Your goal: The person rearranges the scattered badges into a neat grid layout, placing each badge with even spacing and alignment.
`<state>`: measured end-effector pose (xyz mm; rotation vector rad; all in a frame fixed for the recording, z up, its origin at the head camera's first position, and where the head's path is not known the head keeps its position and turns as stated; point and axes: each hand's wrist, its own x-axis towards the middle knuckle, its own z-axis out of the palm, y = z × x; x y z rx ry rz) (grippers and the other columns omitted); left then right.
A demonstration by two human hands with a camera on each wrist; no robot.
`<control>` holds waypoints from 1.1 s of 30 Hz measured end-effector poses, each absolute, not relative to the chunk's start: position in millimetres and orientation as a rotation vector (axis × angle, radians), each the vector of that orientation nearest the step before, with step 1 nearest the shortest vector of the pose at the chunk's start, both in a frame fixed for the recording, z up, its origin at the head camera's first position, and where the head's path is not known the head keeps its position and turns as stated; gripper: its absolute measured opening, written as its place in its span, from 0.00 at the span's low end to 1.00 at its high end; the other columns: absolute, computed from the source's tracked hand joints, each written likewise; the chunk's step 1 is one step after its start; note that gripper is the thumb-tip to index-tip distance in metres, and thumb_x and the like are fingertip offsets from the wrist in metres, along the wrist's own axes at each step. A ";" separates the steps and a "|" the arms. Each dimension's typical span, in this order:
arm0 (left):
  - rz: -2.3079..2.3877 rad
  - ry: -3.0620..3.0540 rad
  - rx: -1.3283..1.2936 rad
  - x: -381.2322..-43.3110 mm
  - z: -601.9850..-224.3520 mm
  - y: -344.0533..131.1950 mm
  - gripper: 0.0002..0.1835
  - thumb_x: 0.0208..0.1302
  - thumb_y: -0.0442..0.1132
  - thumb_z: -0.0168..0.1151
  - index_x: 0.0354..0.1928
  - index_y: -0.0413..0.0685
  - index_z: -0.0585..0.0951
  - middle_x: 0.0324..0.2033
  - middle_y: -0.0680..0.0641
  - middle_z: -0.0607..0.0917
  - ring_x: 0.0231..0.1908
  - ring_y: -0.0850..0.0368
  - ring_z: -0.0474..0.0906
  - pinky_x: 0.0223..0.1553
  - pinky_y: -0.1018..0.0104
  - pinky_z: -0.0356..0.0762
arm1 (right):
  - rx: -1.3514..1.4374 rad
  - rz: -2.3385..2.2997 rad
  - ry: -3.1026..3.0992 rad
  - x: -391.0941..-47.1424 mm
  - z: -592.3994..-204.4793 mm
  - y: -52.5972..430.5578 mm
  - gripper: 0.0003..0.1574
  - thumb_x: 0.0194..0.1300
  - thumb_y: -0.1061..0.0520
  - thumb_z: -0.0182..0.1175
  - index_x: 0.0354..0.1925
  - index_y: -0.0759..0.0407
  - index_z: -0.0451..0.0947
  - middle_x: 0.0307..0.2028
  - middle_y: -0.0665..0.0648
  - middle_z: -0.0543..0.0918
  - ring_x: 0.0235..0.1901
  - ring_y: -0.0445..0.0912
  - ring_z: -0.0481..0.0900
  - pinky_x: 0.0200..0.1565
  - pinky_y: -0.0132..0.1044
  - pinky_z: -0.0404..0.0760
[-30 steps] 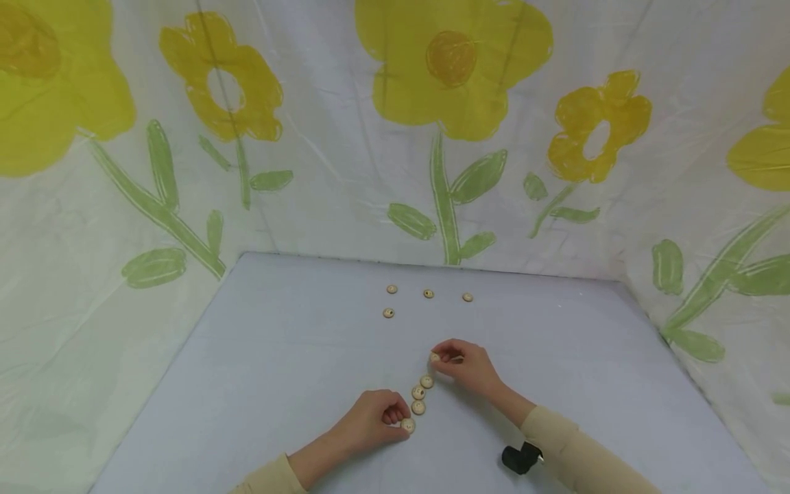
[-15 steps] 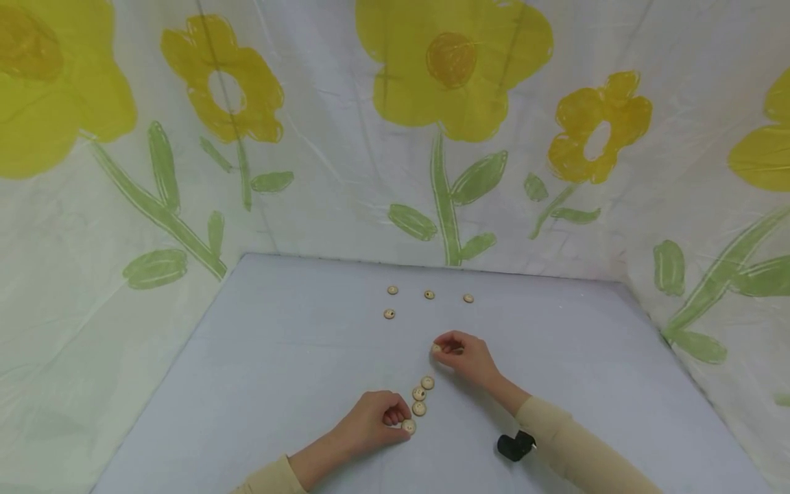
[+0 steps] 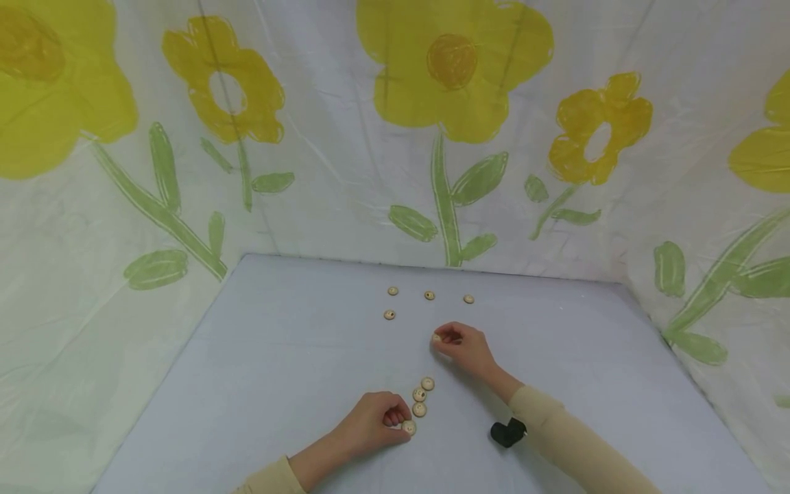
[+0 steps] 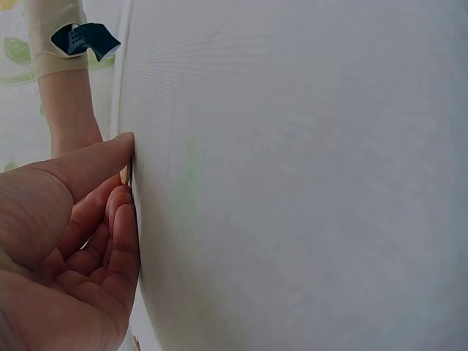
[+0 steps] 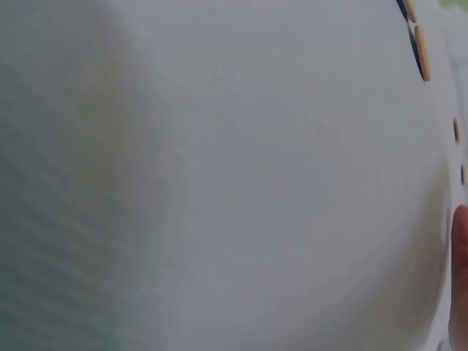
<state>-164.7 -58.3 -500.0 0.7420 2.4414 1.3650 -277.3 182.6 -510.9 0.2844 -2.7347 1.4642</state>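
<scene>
My left hand (image 3: 376,420) is low in the head view, its thumb and forefinger pinching a small round wooden disc (image 3: 409,427) at the table surface. The left wrist view shows that disc (image 4: 126,174) edge-on between thumb and fingers. Just beyond it lie three more discs in a slanting line, the middle one (image 3: 420,394) with a dark mark. Farther up the table, my right hand (image 3: 465,348) pinches another pale disc (image 3: 437,337), mostly covered by the fingertips. In the right wrist view only a fingertip (image 5: 460,274) shows at the right edge.
Several discs lie at the back of the table (image 3: 278,343): a left one (image 3: 393,291), a middle one (image 3: 429,295), a right one (image 3: 469,299) and a nearer one (image 3: 389,315). A flower-painted curtain (image 3: 333,137) surrounds the table. A black wrist device (image 3: 509,433) hangs at the right sleeve.
My right hand has moved away from the slanting line toward the back of the table, carrying its disc. The left hand stays in place with its disc.
</scene>
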 end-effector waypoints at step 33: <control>1.381 2.416 0.726 -164.6 -499.6 -58.7 0.11 0.50 0.35 0.74 0.34 0.48 0.82 0.26 0.58 0.78 0.29 0.67 0.73 0.32 0.73 0.73 | 0.237 1.359 -2.712 -315.6 -513.5 173.5 0.12 0.55 0.59 0.72 0.39 0.58 0.84 0.30 0.51 0.83 0.33 0.43 0.80 0.39 0.36 0.78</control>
